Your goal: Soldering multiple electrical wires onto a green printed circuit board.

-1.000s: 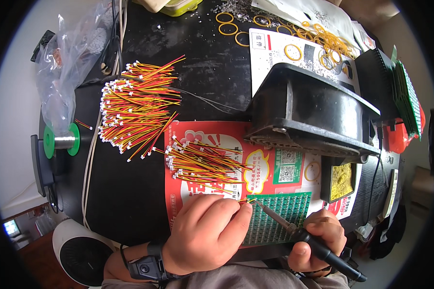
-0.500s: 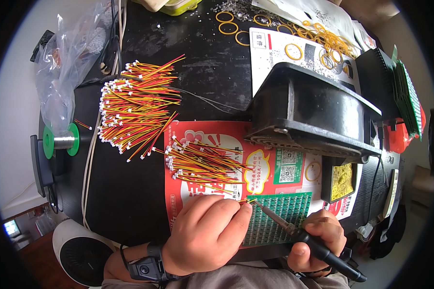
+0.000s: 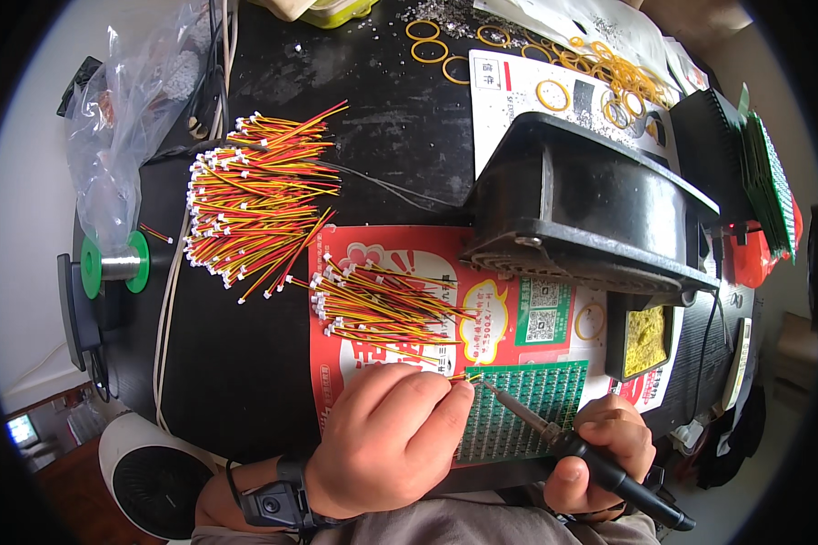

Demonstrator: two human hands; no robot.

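Observation:
A green circuit board panel [image 3: 523, 414] lies on the red printed sheet in front of me. My left hand [image 3: 393, 438] is closed over its left edge, pinching a thin red-and-yellow wire lead [image 3: 463, 377] whose bare ends reach the board's top left corner. In my right hand [image 3: 609, 449] is a soldering iron [image 3: 587, 461] with a black handle. Its tip points up and left and is close by the wire ends; I cannot tell whether it touches them. A smaller bunch of wire leads [image 3: 386, 304] with white connectors lies just beyond my left hand.
Farther left is a large pile of wire leads [image 3: 264, 204]. A black fan-like housing [image 3: 591, 209] stands behind the board, beside a yellow sponge tray [image 3: 645, 341]. A solder spool [image 3: 116, 264] sits at the left, rubber bands [image 3: 609, 68] at the back, and more green boards [image 3: 765, 182] at right.
The soldering iron's tip has shifted slightly right and down, away from the wire ends. My left hand has hardly moved.

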